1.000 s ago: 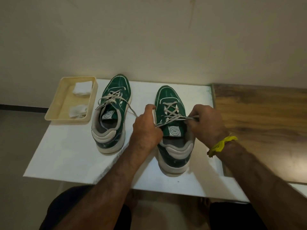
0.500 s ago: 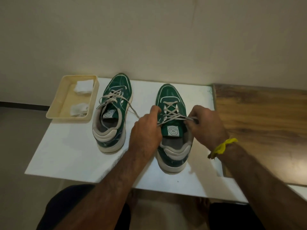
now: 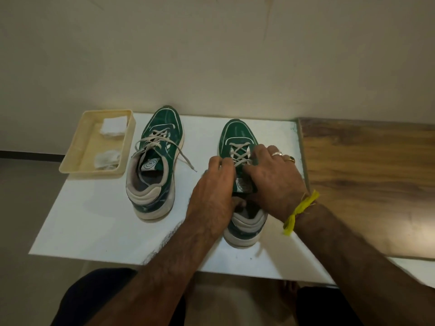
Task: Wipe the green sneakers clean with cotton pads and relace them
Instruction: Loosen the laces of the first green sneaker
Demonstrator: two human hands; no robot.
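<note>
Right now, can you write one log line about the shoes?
step: relacing | left hand and right hand: on right sneaker laces | left sneaker: laces loose | cotton pads: in tray

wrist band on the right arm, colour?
Yellow knotted wrist band, clearest in the head view.

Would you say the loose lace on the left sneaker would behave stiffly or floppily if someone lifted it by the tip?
Probably floppy: the loose lace curves limply from the left sneaker onto the white board. Likely light and easily dragged; it looks thin and flat.

Both hands, left hand (image 3: 213,184) and right hand (image 3: 274,177), work the laces (image 3: 239,152) atop the right sneaker (image 3: 237,135) on the white counter (image 3: 94,220).
</note>
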